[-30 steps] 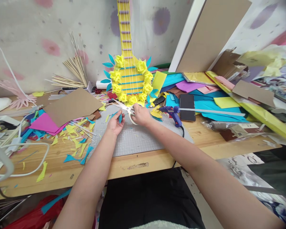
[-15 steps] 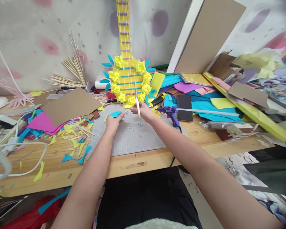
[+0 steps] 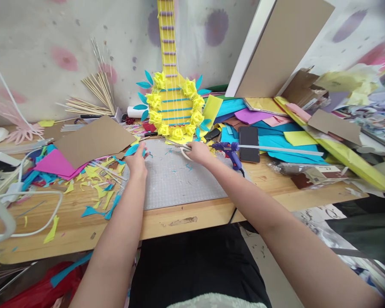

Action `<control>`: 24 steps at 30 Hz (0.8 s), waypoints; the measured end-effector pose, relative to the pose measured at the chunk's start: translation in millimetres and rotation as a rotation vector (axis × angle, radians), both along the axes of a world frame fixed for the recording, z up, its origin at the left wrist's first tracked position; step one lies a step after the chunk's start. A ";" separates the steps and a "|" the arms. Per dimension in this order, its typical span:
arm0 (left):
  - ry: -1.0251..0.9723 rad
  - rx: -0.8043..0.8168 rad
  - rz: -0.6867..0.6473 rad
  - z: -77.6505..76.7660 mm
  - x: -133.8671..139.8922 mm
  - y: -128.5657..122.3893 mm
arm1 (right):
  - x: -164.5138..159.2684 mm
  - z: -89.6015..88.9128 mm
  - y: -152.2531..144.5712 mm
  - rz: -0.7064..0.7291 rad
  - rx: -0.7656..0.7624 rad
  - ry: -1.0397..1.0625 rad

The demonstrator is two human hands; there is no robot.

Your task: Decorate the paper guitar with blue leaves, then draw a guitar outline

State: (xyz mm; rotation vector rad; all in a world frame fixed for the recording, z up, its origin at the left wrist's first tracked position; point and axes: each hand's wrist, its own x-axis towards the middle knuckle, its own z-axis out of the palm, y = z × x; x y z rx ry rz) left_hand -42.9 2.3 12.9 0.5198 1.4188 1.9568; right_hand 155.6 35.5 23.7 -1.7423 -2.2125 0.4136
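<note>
My left hand (image 3: 136, 162) is closed around a blue leaf-shaped piece (image 3: 132, 149) over the left side of the grey cutting mat (image 3: 176, 186). To its right, my right hand (image 3: 200, 152) grips a pair of scissors (image 3: 183, 149) by the pale handles, low over the mat's far side, with the blades pointing left. I cannot tell whether the scissors rest on the mat. Behind both hands stands a yellow guitar-shaped craft piece (image 3: 176, 106), ringed with yellow flowers and blue leaves. Small blue snippets lie on the mat.
A purple glue gun (image 3: 228, 150) lies right of my right hand, beside a dark phone (image 3: 249, 144). Blue sheets (image 3: 277, 143) and other coloured materials pile up at right. Brown cardboard (image 3: 96, 139), yellow and blue scraps (image 3: 99, 188) and a white cable (image 3: 59, 205) occupy the left.
My left hand has moved left with the blue leaf, away from my right hand. The scissors have swung from pointing up and away to pointing left, lower over the mat.
</note>
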 end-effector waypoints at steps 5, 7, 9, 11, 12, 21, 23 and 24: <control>-0.086 0.034 0.130 9.3 -22.2 0.8 | -19.6 -4.6 -6.3 0.112 0.057 -0.193; -0.134 0.067 0.182 12.7 -34.6 -0.8 | -30.5 -4.6 -6.4 0.129 0.081 -0.208; -0.188 0.105 0.221 15.1 -46.3 -2.6 | -42.8 -4.0 -5.1 0.131 0.094 -0.195; -0.209 0.120 0.235 15.9 -53.6 -3.6 | -57.4 -4.3 -2.3 0.120 0.095 -0.165; -0.202 0.109 0.225 15.8 -54.8 -3.6 | -65.6 -4.9 -0.4 0.108 0.093 -0.143; -0.007 -0.080 -0.207 5.6 -18.7 -4.2 | -112.1 -8.1 18.1 0.141 0.074 0.093; 0.063 -0.087 -0.254 3.0 -12.2 -4.9 | -102.8 -6.7 18.0 0.167 0.029 0.257; 0.090 -0.085 -0.268 1.8 -9.5 -5.2 | -95.9 -6.2 16.6 0.169 -0.011 0.386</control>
